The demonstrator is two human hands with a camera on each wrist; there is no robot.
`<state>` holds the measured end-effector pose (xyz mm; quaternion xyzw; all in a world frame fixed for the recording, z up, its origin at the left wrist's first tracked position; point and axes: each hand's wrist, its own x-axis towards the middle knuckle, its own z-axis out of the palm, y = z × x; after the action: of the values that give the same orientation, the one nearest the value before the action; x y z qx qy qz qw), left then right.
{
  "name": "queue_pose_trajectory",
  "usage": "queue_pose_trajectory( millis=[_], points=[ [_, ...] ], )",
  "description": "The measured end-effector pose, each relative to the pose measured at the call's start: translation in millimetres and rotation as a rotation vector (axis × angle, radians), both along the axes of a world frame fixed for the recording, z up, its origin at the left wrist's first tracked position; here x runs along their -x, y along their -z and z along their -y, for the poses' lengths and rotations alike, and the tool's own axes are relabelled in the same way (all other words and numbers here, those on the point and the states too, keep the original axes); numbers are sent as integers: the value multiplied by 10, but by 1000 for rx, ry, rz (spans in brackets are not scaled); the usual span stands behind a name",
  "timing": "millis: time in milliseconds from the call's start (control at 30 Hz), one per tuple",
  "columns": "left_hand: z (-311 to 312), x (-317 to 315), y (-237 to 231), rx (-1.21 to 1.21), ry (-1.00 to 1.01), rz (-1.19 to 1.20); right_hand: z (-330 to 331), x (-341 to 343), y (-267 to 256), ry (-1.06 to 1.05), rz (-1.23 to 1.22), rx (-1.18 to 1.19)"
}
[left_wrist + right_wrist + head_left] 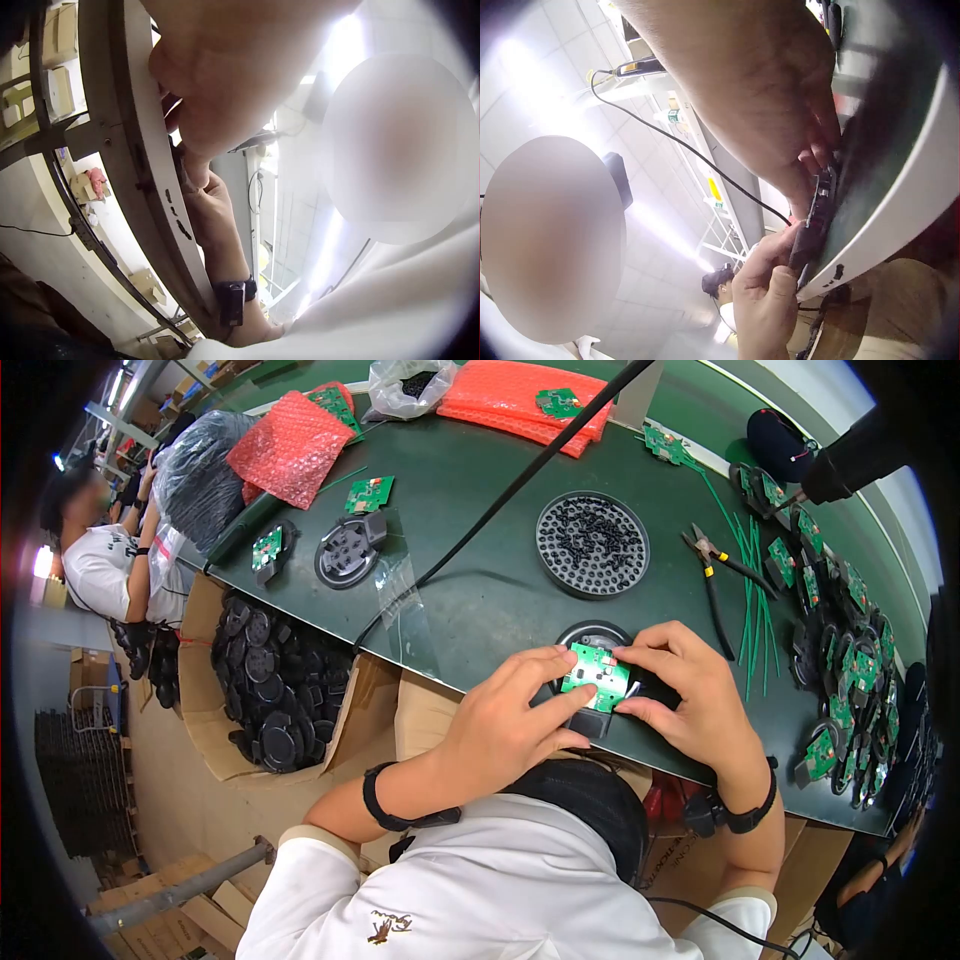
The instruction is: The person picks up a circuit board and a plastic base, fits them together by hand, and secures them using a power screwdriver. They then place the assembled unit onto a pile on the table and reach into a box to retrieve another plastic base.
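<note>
A green circuit board (597, 672) lies over a round black housing (590, 630) at the table's near edge in the head view. My left hand (515, 705) has its fingertips on the board's left side and lower face. At the right side, my right hand (695, 700) pinches the board's edge between thumb and fingers. In the right wrist view the dark housing (810, 236) is seen edge-on, between the right hand (795, 127) and the left hand (765, 300). The left wrist view shows little of the parts, mostly hidden behind the left hand (232, 75).
A round tray (592, 545) of small black pieces stands beyond the hands. Pliers (715, 575), green sticks (755, 590) and a pile of board assemblies (850, 670) are on the right. A black cable (500, 500) crosses the table (470, 610); a carton (200, 670) of black housings stands left.
</note>
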<state>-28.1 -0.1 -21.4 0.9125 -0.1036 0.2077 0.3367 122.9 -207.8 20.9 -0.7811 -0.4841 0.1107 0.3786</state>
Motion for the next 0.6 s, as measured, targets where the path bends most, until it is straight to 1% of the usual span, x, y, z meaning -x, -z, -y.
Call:
queue_pose_trajectory(
  millis=[67,167,600],
  points=[
    [-7,-13,3,98,-22,-20,-5,-1,10,-7,-2,1],
    [-33,-18,28,76,-4,16,-17,3,14,-11,-9,1],
    [-54,-43,-9,100,5,26,-18,-13,38,1,35,1]
  ],
)
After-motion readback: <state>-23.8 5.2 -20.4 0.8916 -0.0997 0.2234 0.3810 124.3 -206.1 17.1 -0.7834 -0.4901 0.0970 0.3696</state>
